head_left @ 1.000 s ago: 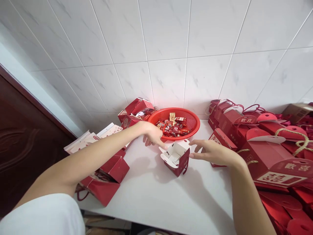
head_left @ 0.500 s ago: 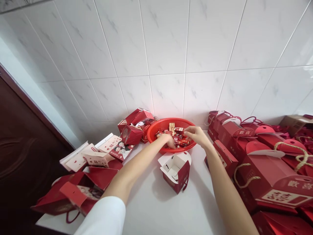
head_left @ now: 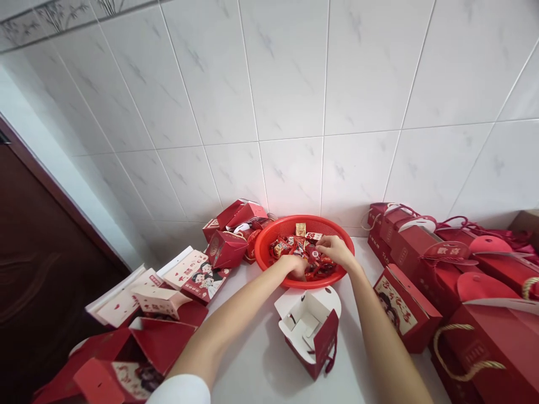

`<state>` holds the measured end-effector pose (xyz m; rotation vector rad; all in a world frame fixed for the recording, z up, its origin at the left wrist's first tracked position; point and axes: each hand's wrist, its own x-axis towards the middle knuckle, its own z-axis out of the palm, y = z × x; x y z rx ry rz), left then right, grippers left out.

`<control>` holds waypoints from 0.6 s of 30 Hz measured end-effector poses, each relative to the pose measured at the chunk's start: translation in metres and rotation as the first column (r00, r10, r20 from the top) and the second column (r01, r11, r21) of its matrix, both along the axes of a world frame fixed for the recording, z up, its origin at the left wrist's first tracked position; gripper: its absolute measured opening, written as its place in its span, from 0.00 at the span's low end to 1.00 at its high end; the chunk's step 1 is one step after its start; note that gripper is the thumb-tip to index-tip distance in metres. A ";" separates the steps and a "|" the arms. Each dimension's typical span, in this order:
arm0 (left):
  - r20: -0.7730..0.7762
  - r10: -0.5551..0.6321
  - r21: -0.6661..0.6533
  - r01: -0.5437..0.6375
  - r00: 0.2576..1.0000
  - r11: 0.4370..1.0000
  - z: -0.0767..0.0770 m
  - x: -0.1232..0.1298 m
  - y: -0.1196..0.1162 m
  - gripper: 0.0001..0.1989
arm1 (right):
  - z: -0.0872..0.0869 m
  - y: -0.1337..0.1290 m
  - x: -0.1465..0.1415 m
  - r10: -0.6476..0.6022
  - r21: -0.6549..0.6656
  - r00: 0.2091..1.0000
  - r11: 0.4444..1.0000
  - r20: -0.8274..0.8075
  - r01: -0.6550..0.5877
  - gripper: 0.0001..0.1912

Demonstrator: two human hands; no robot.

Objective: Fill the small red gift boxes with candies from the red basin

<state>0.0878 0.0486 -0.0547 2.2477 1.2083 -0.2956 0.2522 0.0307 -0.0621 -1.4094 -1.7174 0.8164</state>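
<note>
A red plastic basket [head_left: 263, 255] holds wrapped candies [head_left: 290, 245], mostly red with a gold one among them. My left hand [head_left: 298, 268] reaches over its near rim, fingers curled down into the candies and partly hidden. At the basket's right side my right hand [head_left: 336, 249] has its fingers drawn together among the wrappers; what lies between the fingertips is too small to make out. Close in front of the basket stands a red gift box [head_left: 309, 331] with its white flaps spread and its white inside showing, touched by neither hand.
Folded red and pale boxes [head_left: 158, 300] lie to the left on the white table [head_left: 261, 373]. A pile of red packages [head_left: 231, 238] sits left of the basket. Red boxes with rope handles [head_left: 475, 342] crowd the right side. A tiled wall [head_left: 290, 168] rises behind.
The view has shifted, so the basket and boxes appear lower. Both hands stay in the basket; my right hand has reached a little further inward over the candies.
</note>
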 end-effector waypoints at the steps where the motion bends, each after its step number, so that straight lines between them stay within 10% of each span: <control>1: -0.032 0.004 -0.030 -0.005 0.999 1.000 0.001 -0.001 0.000 0.09 | -0.001 0.001 0.000 0.014 -0.004 1.000 1.000 -0.002 -0.014 0.05; 9: 0.014 0.068 -0.167 -0.065 0.998 0.984 0.013 -0.019 0.006 0.08 | 0.000 0.002 0.004 0.067 -0.025 0.992 0.997 -0.106 -0.070 0.08; 18: 0.460 0.035 0.176 -0.130 0.887 0.976 0.021 -0.034 0.002 0.18 | 0.001 0.005 0.001 0.221 -0.158 0.968 0.958 -0.119 -0.238 0.15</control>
